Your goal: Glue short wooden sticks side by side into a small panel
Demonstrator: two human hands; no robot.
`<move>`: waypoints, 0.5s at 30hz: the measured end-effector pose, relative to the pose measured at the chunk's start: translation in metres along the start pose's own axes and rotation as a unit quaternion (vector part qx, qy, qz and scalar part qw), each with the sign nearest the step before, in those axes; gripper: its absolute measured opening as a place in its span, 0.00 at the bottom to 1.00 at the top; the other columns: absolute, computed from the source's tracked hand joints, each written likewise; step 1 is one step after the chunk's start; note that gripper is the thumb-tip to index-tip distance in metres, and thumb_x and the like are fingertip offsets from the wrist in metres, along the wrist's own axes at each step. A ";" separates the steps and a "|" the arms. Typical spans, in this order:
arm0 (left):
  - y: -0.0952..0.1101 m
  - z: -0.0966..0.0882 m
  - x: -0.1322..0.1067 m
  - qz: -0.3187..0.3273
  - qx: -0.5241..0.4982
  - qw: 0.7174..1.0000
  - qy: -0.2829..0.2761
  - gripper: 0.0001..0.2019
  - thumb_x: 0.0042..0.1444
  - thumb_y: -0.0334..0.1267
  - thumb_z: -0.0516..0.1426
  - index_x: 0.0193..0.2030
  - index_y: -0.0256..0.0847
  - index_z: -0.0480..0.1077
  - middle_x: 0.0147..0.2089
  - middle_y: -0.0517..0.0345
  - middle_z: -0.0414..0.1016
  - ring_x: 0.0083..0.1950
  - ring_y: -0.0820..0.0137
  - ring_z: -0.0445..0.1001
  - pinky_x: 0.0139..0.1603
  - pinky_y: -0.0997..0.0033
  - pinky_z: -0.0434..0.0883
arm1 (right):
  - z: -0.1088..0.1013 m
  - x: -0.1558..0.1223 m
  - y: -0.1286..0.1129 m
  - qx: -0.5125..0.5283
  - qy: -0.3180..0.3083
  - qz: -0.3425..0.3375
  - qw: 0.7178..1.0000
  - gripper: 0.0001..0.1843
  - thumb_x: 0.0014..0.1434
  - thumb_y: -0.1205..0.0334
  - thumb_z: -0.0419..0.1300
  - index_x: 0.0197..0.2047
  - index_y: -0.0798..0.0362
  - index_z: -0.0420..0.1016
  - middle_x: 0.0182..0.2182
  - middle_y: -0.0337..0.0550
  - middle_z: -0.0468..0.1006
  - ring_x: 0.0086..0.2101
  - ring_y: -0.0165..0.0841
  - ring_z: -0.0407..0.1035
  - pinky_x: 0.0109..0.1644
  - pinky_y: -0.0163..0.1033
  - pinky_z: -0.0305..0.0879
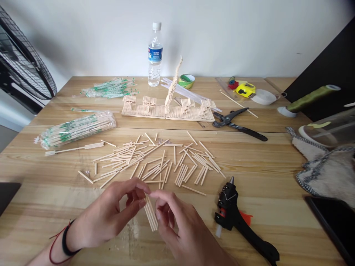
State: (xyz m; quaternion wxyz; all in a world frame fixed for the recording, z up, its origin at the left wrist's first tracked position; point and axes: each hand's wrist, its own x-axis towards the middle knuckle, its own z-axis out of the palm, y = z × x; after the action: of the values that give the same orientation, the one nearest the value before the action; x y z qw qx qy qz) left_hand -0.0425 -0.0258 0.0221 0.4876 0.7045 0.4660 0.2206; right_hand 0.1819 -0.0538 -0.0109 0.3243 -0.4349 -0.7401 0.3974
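At the near middle of the table, several short wooden sticks [151, 217] lie side by side as a small flat panel. My left hand [111, 210] pinches the panel's top end between thumb and fingers. My right hand [180, 225] curls along its right side, the index fingertip meeting my left one over the top edge. Part of the panel is hidden behind my fingers. Just beyond my hands, many loose wooden sticks [158, 170] are scattered. A black glue gun [231, 210] rests to the right, its nozzle facing away from me.
Farther back stands a wooden stick model [155, 111] with a tall curved spire. Pliers [238, 125] lie beside it. Bagged sticks [77, 129] are on the left, a water bottle [154, 55] behind. A tape measure [245, 89], cloth [321, 166] and phone [330, 225] sit right; a fan [22, 55] stands left.
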 end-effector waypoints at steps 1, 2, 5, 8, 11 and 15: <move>0.000 0.000 0.000 -0.001 0.002 1.000 0.001 0.08 0.75 0.38 0.56 0.50 0.44 0.77 0.40 0.58 0.82 0.39 0.70 0.76 0.41 0.72 0.74 | -0.001 0.000 0.001 0.002 0.005 0.017 1.000 0.21 0.65 0.74 0.53 0.57 0.47 0.71 0.31 0.34 0.77 0.27 0.31 0.74 0.33 0.34 0.70; -0.001 0.000 0.000 0.000 0.005 1.000 0.004 0.08 0.75 0.38 0.55 0.49 0.44 0.76 0.40 0.59 0.81 0.38 0.70 0.76 0.41 0.72 0.73 | -0.002 0.001 0.002 0.007 0.011 0.037 0.999 0.20 0.64 0.74 0.53 0.55 0.47 0.71 0.30 0.32 0.75 0.26 0.30 0.73 0.31 0.33 0.69; -0.004 0.000 -0.001 0.002 0.015 1.000 0.014 0.08 0.76 0.39 0.55 0.48 0.44 0.76 0.39 0.59 0.81 0.38 0.71 0.76 0.40 0.73 0.73 | -0.005 0.002 0.003 0.036 0.022 0.078 0.996 0.20 0.60 0.75 0.53 0.51 0.46 0.69 0.28 0.29 0.70 0.25 0.28 0.69 0.29 0.31 0.67; -0.007 -0.001 -0.002 -0.002 0.026 0.999 0.023 0.08 0.76 0.39 0.55 0.51 0.45 0.77 0.41 0.59 0.82 0.39 0.71 0.77 0.42 0.73 0.74 | -0.006 0.002 0.002 0.051 0.021 0.079 0.995 0.18 0.62 0.74 0.52 0.52 0.46 0.68 0.27 0.28 0.68 0.24 0.28 0.67 0.29 0.31 0.64; -0.007 -0.002 -0.002 0.000 0.040 0.999 0.027 0.08 0.76 0.39 0.56 0.52 0.46 0.77 0.41 0.61 0.83 0.40 0.71 0.78 0.43 0.74 0.73 | -0.006 0.002 0.001 0.042 0.014 0.072 0.996 0.13 0.70 0.70 0.51 0.53 0.46 0.69 0.25 0.27 0.68 0.24 0.29 0.66 0.28 0.32 0.63; -0.002 -0.004 -0.003 0.020 0.037 0.999 0.010 0.09 0.76 0.37 0.55 0.50 0.46 0.77 0.40 0.62 0.83 0.39 0.72 0.77 0.42 0.74 0.72 | -0.006 0.003 0.001 0.019 0.017 0.045 0.999 0.11 0.73 0.68 0.53 0.53 0.46 0.71 0.32 0.34 0.79 0.28 0.31 0.74 0.33 0.35 0.70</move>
State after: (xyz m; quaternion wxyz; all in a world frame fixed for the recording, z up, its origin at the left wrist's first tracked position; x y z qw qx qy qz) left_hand -0.0474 -0.0262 0.0225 0.4520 0.7291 0.4647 0.2194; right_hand 0.1860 -0.0488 -0.0089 0.3273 -0.4681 -0.7065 0.4179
